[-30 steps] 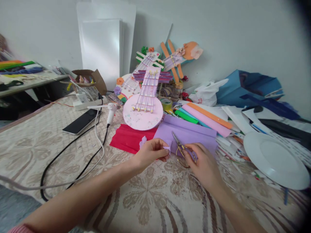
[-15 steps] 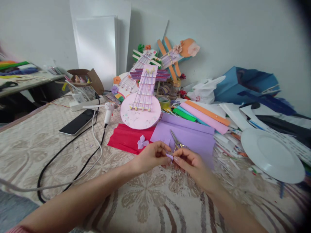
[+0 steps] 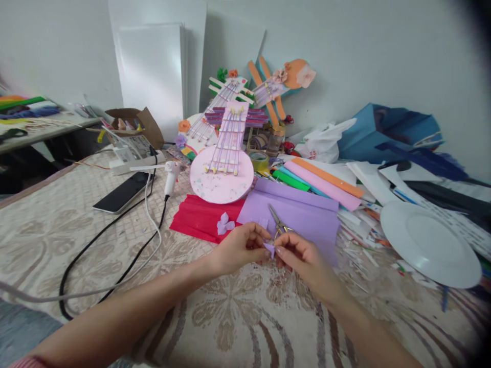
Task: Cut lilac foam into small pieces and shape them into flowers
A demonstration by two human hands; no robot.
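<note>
Between my two hands is a small piece of purple crepe paper (image 3: 270, 249). My left hand (image 3: 245, 244) pinches its left side, and my right hand (image 3: 297, 251) pinches its right side, with the fingertips close together. Just behind them, scissors (image 3: 277, 219) lie on a larger purple crepe sheet (image 3: 310, 214). To the left, a small purple paper flower (image 3: 224, 224) rests on a red crepe sheet (image 3: 195, 217). A pink paper guitar (image 3: 221, 179) with purple strings stands behind these sheets.
A white glue gun (image 3: 171, 179) stands at left, its black cable looping across the table near a phone (image 3: 123, 193). Rolled coloured paper (image 3: 326, 179), paper scraps and a white plate (image 3: 429, 243) lie at right. More paper guitars lean at the wall.
The small purple paper between my fingertips has turned slightly and shows a more pointed, folded shape. Both hands stay in nearly the same place.
</note>
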